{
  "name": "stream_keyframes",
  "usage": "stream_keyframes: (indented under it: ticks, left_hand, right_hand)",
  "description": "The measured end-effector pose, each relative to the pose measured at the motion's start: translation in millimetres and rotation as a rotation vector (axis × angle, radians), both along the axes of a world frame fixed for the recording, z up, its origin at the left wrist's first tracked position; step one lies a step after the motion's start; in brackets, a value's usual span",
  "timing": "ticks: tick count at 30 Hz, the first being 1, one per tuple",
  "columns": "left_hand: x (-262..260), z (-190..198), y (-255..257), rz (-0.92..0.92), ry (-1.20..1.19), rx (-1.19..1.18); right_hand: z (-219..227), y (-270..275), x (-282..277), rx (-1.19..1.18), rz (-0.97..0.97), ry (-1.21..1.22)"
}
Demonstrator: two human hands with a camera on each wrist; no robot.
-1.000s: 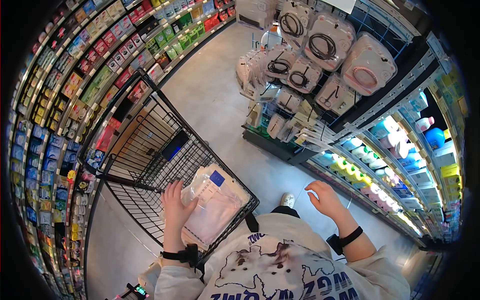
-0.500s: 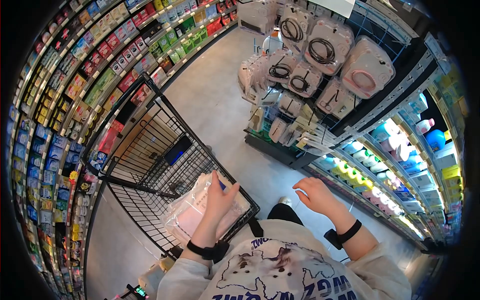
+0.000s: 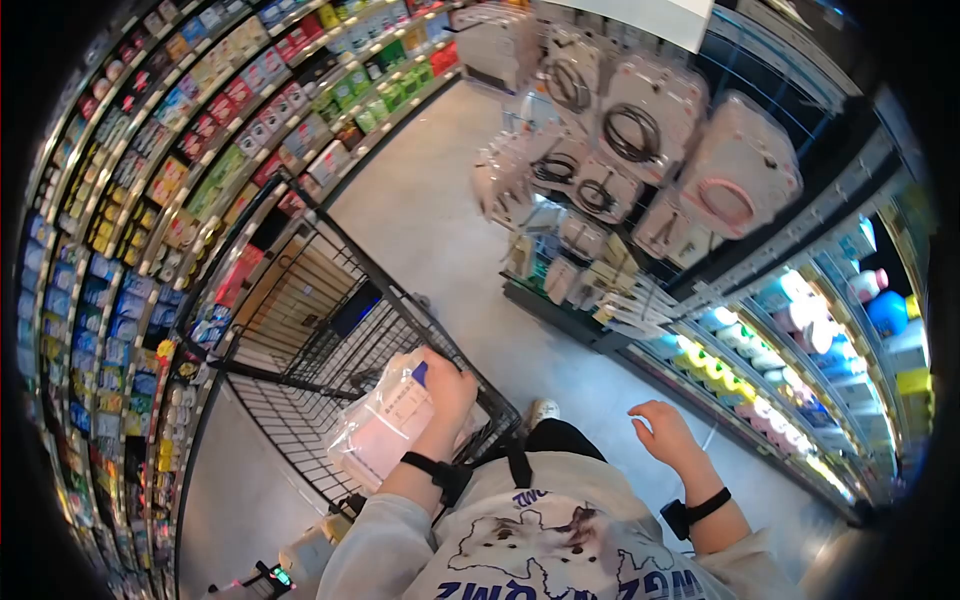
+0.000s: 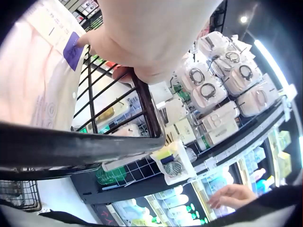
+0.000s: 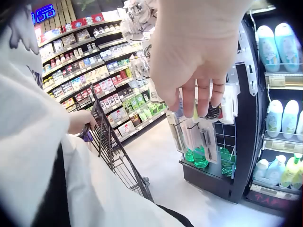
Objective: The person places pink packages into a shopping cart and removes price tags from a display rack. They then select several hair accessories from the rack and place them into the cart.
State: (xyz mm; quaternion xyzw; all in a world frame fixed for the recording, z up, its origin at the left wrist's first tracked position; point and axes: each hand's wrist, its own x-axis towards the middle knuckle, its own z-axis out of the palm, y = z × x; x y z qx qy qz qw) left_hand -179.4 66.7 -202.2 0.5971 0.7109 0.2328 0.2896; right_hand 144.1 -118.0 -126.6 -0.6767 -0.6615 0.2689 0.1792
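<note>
A clear plastic package of folded pink material (image 3: pixel 385 425), with a blue-purple label (image 4: pixel 73 51), is inside the black shopping cart (image 3: pixel 335 385). Curled fingers of my left hand (image 3: pixel 450 392) grip the package at its labelled corner, close beside the cart's rim. The left wrist view has a fingertip against the label's edge, with the rim's corner just below the hand. My right hand (image 3: pixel 668 438) hangs in the air near the right-hand shelves, fingers loosely bent and holding nothing. In the right wrist view its fingers point down in front of the rack.
Curved shelves of small boxes (image 3: pixel 205 130) line the left side. A rack of hanging packs with cables and bands (image 3: pixel 632 135) stands ahead to the right. Lit shelves of bottles (image 5: pixel 281 116) run along the right. Grey floor (image 3: pixel 425 150) lies between them.
My left hand, earlier spread over the package, has moved right and curled at its labelled corner; the package has shifted left in the cart. My right hand stays raised and relaxed.
</note>
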Motion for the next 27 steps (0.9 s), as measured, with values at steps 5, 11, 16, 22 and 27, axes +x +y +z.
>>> stream_keyframes:
  ticks: [5,11,16,22,27]
  left_hand:
    - [-1,-15,50,0.06,-0.042,-0.024]
    - [-9,-39,95,0.121,-0.159,0.117]
    - [-8,-35,123,0.116,-0.313,0.29]
    - [-21,-46,147,0.125,-0.334,0.293]
    - [-24,-32,157,0.148,-0.39,0.269]
  right_hand:
    - [-7,19,24,0.031,0.008,0.044]
    - [-8,35,44,-0.029,-0.025,0.051]
    - [-3,42,61,-0.034,-0.022,0.048]
    - [-7,41,76,-0.038,-0.056,0.004]
    - [2,33,65,-0.058,-0.131,-0.038]
